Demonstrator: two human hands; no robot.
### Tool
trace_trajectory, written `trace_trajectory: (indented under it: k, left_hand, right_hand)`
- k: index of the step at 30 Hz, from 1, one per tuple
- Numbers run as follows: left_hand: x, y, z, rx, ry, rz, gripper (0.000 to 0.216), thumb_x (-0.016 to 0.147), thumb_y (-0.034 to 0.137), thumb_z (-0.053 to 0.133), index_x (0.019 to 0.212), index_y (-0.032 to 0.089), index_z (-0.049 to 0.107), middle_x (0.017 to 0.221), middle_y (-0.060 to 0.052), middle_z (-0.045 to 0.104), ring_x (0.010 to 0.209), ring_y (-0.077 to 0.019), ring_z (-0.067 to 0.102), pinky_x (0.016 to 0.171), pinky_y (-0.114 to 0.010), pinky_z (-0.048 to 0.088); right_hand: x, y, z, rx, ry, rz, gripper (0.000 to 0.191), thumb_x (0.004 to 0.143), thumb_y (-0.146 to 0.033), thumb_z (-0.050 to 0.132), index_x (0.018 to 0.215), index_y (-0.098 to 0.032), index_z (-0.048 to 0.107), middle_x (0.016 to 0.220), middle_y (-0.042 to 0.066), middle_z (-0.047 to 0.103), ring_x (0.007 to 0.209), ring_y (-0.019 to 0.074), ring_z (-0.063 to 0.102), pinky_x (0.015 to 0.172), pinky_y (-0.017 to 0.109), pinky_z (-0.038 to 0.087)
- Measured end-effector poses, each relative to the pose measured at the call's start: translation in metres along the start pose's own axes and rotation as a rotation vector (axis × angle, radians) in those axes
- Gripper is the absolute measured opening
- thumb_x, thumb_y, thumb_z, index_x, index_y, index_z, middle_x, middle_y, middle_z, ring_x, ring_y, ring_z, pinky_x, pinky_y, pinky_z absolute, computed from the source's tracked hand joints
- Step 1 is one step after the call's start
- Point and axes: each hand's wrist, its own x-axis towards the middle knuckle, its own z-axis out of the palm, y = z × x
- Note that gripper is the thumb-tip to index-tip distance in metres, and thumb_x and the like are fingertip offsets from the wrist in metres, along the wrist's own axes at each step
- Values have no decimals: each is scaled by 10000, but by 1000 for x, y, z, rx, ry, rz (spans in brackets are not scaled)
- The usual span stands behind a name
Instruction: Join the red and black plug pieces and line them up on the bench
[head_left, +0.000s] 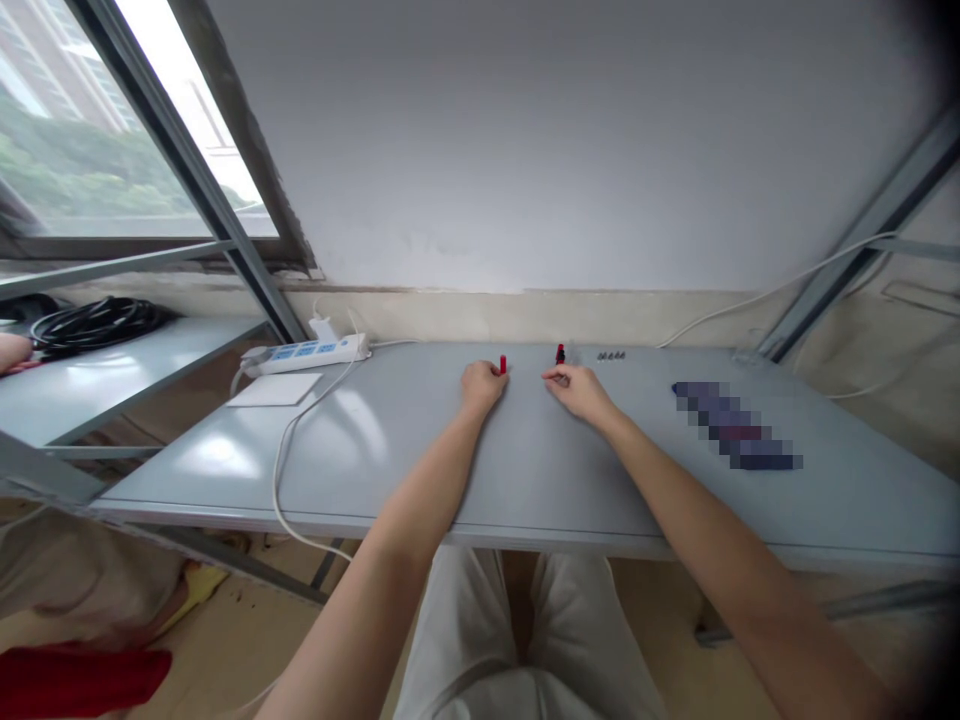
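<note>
A small red cylinder [503, 364] stands upright in my left hand [482, 385], whose fingers are closed around its lower part. To the right, my right hand [579, 391] has its thumb and fingertips pinched together just above the tabletop; whatever may be between them is too small to make out. Directly behind those fingers is a small red-and-black piece [560, 354], its lower end partly hidden. Several tiny dark parts [611, 356] lie in a row farther right, near the wall.
The grey table [420, 450] carries a white power strip [307, 353], a flat white box [274, 390] and a pale cable [279, 465] running over the front edge. A pixelated dark item [735, 425] lies right. Black coiled cable [101, 322] and another person's hand [13, 350] are at left.
</note>
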Motion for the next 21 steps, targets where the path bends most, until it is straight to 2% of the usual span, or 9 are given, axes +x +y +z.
trace_trajectory:
  k: [6, 11, 14, 17, 21]
  left_hand:
    - [-6, 5, -6, 158, -4, 53, 181, 682, 337, 674, 716, 162, 644, 813, -122, 620, 895, -256, 539, 808, -367, 381]
    - [-20, 16, -16, 189, 105, 148, 338, 708, 300, 672, 1001, 150, 601, 1013, -148, 585, 1056, -293, 455, 890, -407, 314]
    - [-30, 27, -19, 197, 145, 234, 296, 749, 272, 630, 1021, 164, 585, 1014, -130, 587, 1044, -278, 459, 884, -394, 313]
    - [-40, 39, -15, 184, 79, 405, 201, 796, 265, 568, 965, 166, 606, 968, -110, 608, 988, -247, 498, 870, -374, 331]
    - [-51, 52, -5, 198, -93, 578, 181, 832, 264, 503, 901, 154, 628, 906, -85, 641, 913, -210, 540, 872, -359, 359]
  right_hand:
    - [3, 7, 1, -29, 34, 5, 221, 765, -189, 528, 904, -147, 694, 818, 74, 677, 706, 144, 597, 672, 248, 441]
    - [5, 16, -7, -150, 89, 52, 200, 761, -184, 523, 872, -178, 690, 842, 74, 682, 753, 167, 607, 701, 270, 442]
    - [4, 23, -15, -265, 63, 100, 181, 762, -179, 515, 822, -180, 685, 818, 86, 680, 754, 183, 609, 679, 276, 436]
    - [4, 29, -21, -374, 50, 163, 178, 767, -182, 503, 780, -173, 681, 814, 107, 676, 753, 197, 608, 664, 282, 430]
    - [5, 35, -26, -445, 63, 277, 173, 769, -230, 512, 777, -179, 678, 808, 104, 668, 754, 197, 604, 644, 271, 424]
